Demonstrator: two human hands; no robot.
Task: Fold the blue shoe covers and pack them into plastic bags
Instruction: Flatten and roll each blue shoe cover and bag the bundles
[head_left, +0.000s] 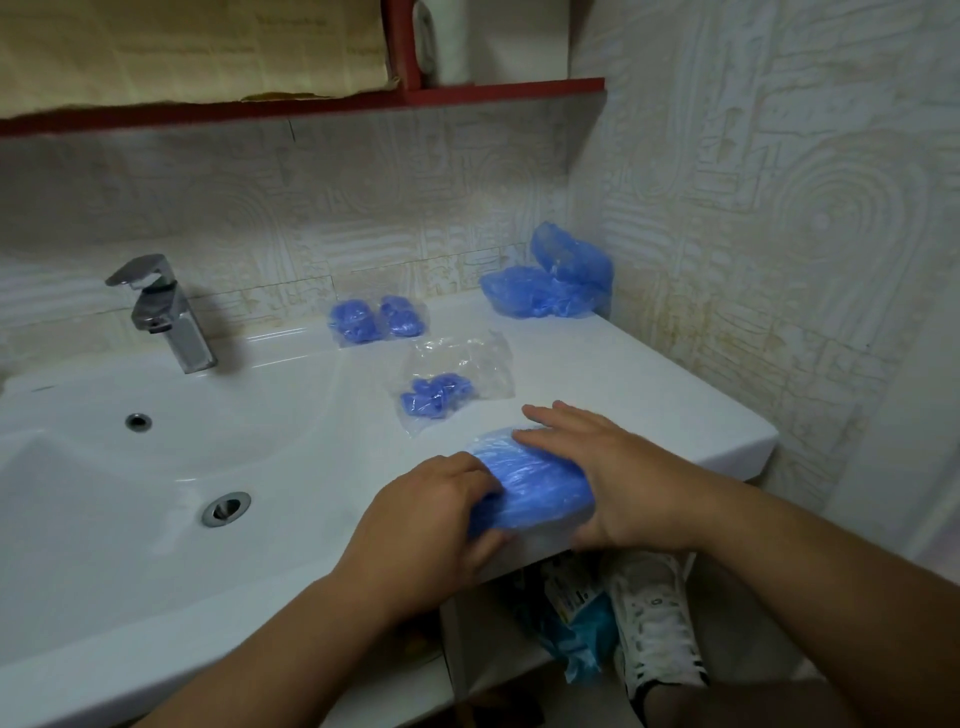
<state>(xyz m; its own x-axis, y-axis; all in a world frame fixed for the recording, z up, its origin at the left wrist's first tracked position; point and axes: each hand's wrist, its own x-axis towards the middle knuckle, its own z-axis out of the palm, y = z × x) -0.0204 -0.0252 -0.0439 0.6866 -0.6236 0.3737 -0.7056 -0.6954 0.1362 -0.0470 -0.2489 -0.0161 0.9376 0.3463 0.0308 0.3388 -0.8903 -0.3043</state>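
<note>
A flattened blue shoe cover (535, 486) lies on the white counter (649, 384) near its front edge. My left hand (431, 514) pinches its left end with curled fingers. My right hand (597, 473) lies flat across its right side, pressing it down. Behind them sits a clear plastic bag with folded blue covers inside (441, 392). Two more packed bags (376, 319) rest by the back wall. A loose heap of unfolded blue shoe covers (550, 283) fills the back right corner.
A white sink basin (130, 483) with a drain (226, 508) and a chrome tap (166, 312) takes up the left. A red shelf (467, 96) hangs above. Below the counter's edge are a white sneaker (654, 634) and a blue packet (576, 613).
</note>
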